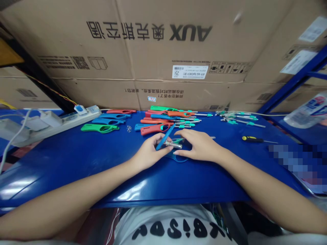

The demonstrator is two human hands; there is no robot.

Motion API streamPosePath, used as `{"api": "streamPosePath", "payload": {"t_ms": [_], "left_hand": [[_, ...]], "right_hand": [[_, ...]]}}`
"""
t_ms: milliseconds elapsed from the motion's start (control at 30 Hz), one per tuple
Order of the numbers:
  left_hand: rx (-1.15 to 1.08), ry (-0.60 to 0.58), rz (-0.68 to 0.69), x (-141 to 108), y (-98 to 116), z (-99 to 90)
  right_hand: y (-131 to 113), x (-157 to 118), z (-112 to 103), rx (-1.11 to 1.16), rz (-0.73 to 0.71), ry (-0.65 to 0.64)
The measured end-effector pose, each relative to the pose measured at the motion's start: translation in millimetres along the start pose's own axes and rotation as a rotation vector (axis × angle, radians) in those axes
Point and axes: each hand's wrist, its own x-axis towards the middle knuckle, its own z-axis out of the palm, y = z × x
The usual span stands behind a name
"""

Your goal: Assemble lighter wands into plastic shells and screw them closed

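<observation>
My left hand (150,151) grips a blue lighter half-shell (165,136) and a clear-and-metal lighter insert (174,145) between thumb and fingers. To its right, my right hand (198,144) is held with thumb and fingers apart, close to the insert's end, with nothing visibly gripped. Beneath both hands another blue shell piece (181,158) lies on the blue table, partly hidden. Just beyond them is a pile of lighters, among them a red one (153,129) and an orange one (178,114), several with metal rods and teal parts.
Green (97,128) and blue shells (109,120) lie left, beside small screws (129,129) and a power strip (66,122). Metal rods with teal parts (240,118) and a yellow-black screwdriver (252,139) lie right. A bottle (306,112) is far right; a cardboard box (153,58) stands behind.
</observation>
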Motion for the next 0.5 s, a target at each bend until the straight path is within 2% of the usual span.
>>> {"api": "streamPosePath", "payload": {"t_ms": [200, 367, 500], "left_hand": [[0.183, -0.1, 0.13, -3.8, -0.9, 4.5], [0.404, 0.002, 0.173, -6.1, 7.9, -3.1], [0.504, -0.116, 0.135, -5.3, 9.8, -12.4]], "right_hand": [[-10.7, 4.9, 14.7, -0.027, -0.058, -0.107], [0.4, 7.9, 17.6, -0.026, -0.003, -0.111], [13.7, 7.2, 10.5, -0.041, 0.035, -0.133]]}}
